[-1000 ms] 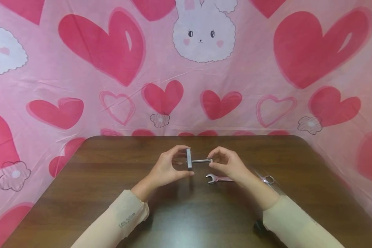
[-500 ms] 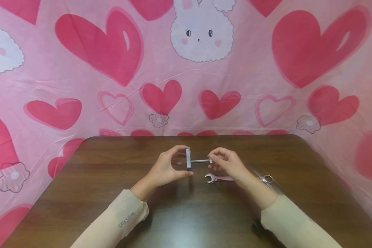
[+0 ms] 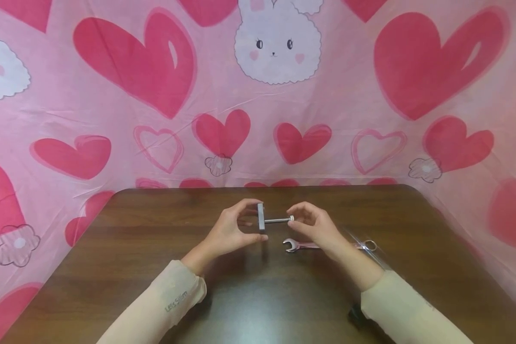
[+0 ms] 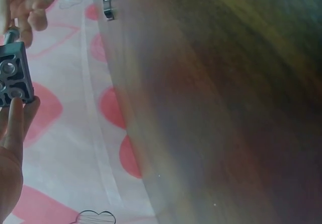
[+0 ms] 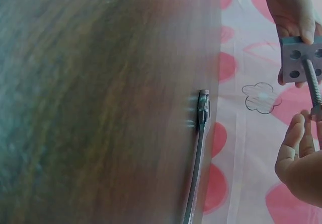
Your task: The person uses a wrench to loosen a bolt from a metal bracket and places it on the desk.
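Note:
My left hand [image 3: 228,231] grips a small grey metal block [image 3: 261,217] edge-on, thumb below and fingers above, raised over the table. Several holes show through the block [image 5: 289,65] in the right wrist view, and the left wrist view shows its recessed other face. A long threaded bolt [image 3: 277,220] sticks out of the block to the right, roughly level. At the bolt's head, my right hand [image 3: 318,224] pinches with thumb and fingertips. Beneath the right hand lies an open-ended wrench [image 3: 290,245], its middle hidden by that hand and forearm.
The brown wooden table [image 3: 133,267] reaches back to a pink cloth [image 3: 258,100] with hearts and a rabbit print. A dark object [image 3: 356,315] lies partly hidden beside the right sleeve. The wrench's ring end [image 3: 370,245] shows past the right forearm.
The right fingers have shifted about the bolt's head, the thumb moving up over it and back down. Block and left hand have stayed nearly still; the whole view has drifted slightly.

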A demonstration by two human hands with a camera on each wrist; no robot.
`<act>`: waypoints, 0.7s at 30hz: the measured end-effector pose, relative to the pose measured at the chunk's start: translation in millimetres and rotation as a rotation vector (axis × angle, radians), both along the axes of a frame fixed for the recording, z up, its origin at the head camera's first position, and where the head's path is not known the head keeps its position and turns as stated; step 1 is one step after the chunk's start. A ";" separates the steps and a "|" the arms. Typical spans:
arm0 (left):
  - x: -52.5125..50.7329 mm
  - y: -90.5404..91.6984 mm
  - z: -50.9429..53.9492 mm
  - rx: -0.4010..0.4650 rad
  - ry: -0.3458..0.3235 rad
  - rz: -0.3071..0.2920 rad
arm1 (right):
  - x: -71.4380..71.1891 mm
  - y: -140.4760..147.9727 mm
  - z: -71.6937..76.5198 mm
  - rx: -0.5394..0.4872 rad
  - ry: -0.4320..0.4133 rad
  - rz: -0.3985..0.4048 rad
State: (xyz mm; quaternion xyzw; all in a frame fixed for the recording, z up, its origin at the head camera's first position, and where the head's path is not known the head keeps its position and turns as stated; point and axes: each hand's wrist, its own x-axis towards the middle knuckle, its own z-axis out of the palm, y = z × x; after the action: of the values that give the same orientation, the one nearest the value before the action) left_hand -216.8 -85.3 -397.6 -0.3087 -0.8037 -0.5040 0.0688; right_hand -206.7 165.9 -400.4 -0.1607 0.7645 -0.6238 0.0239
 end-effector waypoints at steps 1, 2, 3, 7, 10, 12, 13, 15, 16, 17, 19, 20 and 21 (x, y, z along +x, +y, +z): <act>-0.2 0.2 0.3 0.003 0.000 -0.003 | -0.4 0.3 -0.2 0.003 -0.013 -0.006; -0.3 0.3 0.7 0.006 0.002 -0.005 | -0.7 0.4 -0.4 0.003 -0.029 -0.011; -0.4 0.4 1.0 0.009 0.003 -0.007 | -1.1 0.6 -0.6 0.003 -0.041 -0.012; 0.7 0.4 1.5 0.013 -0.002 -0.002 | -2.4 0.3 -1.2 -0.014 -0.064 -0.004; 1.8 0.6 1.2 0.017 -0.014 -0.008 | -2.7 -0.5 -1.3 -0.040 -0.065 -0.004; 2.3 0.8 0.9 0.020 -0.018 -0.017 | -2.4 -1.1 -1.0 -0.062 -0.069 -0.008; 2.3 1.0 0.8 0.019 -0.016 -0.020 | -2.2 -1.3 -0.7 -0.070 -0.073 -0.012; 1.9 1.6 0.8 0.019 -0.013 -0.024 | -1.8 -1.5 -0.5 -0.077 -0.076 -0.023; 1.4 1.9 0.8 0.017 -0.010 -0.025 | -1.4 -1.5 -0.3 -0.078 -0.075 -0.030; 0.9 2.3 0.8 0.015 -0.009 -0.025 | -1.1 -1.4 -0.5 -0.079 -0.074 -0.038; 0.0 2.5 1.2 0.010 -0.011 -0.024 | -0.6 -1.4 -0.9 -0.067 -0.055 -0.052; -0.3 2.3 1.4 0.009 -0.014 -0.022 | -0.4 -1.8 -1.1 -0.058 -0.040 -0.060; -0.4 2.1 1.7 0.007 -0.016 -0.018 | 0.1 -2.1 -1.2 -0.050 -0.023 -0.065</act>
State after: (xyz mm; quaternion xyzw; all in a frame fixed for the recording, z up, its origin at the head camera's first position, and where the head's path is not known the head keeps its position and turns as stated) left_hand -217.1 -83.3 -395.8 -0.3116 -0.7998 -0.5097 0.0590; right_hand -206.6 163.7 -401.6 -0.1290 0.7533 -0.6448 0.0082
